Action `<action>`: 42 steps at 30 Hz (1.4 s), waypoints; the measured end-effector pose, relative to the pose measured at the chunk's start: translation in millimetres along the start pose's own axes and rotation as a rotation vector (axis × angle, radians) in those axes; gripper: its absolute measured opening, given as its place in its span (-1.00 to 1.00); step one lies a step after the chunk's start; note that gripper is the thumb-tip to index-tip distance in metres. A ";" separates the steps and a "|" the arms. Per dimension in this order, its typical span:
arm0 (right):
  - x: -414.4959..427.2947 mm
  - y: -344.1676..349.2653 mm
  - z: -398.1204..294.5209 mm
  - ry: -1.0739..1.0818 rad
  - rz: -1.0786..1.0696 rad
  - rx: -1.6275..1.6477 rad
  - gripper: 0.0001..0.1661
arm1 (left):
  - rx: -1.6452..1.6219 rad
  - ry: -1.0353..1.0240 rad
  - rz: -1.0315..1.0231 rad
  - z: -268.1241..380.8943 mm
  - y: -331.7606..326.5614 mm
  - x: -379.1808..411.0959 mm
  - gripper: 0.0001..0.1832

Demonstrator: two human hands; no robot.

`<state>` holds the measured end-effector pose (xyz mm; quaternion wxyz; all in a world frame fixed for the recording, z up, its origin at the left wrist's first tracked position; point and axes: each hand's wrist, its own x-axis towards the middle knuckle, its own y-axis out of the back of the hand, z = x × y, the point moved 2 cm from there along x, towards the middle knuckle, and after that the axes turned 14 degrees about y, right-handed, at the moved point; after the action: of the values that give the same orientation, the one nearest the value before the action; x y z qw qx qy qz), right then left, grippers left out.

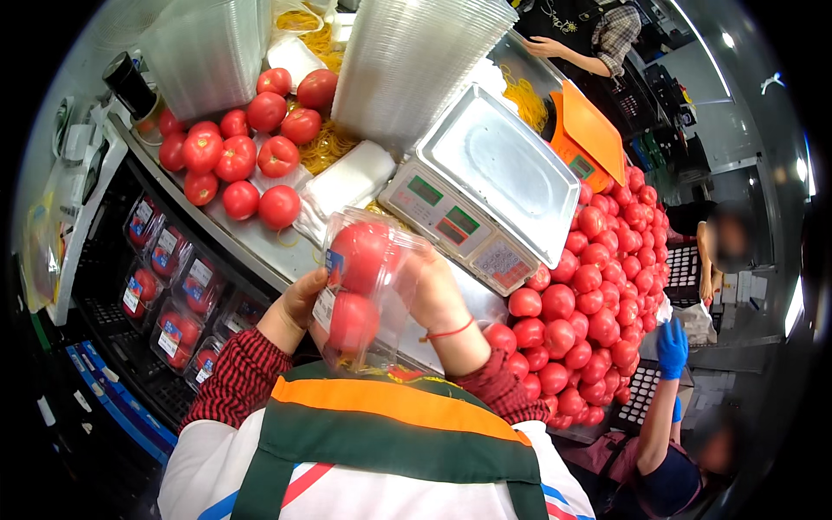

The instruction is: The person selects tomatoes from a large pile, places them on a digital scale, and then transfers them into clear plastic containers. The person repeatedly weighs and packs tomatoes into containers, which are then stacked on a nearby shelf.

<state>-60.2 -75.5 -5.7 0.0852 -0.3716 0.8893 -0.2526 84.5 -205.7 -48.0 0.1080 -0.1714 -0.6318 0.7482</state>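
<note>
Between my two hands I hold a clear plastic clamshell box (383, 299) above the table's front edge, close to my apron. Inside it sit red tomatoes (354, 322), two of them plainly seen, and a blue label and a white label show on its left side. My left hand (300, 300) grips the labelled side with the thumb on top. My right hand (434, 289) is around the opposite side, its fingers partly hidden by the plastic. Just beyond the box lie a stack of white foam sheets (354, 179) and a digital weighing scale (484, 195) with a bare metal pan.
Loose tomatoes (237, 159) lie at the back left, near tall stacks of clear plastic boxes (416, 65) and yellow rubber bands (328, 148). A large tomato heap (598, 292) fills the right. Packed boxes (174, 335) stand in a black crate at lower left. Co-workers are on the right.
</note>
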 end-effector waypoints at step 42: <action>-28.0 -77.2 -42.4 -0.341 -0.292 -0.577 -0.60 | 1.100 0.091 2.639 67.9 216.5 -368.1 -0.28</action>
<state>-7.0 -85.4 69.2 0.0870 -0.5402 0.8345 0.0650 407.6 -445.2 -206.8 -0.5831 -0.5837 0.3565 0.4385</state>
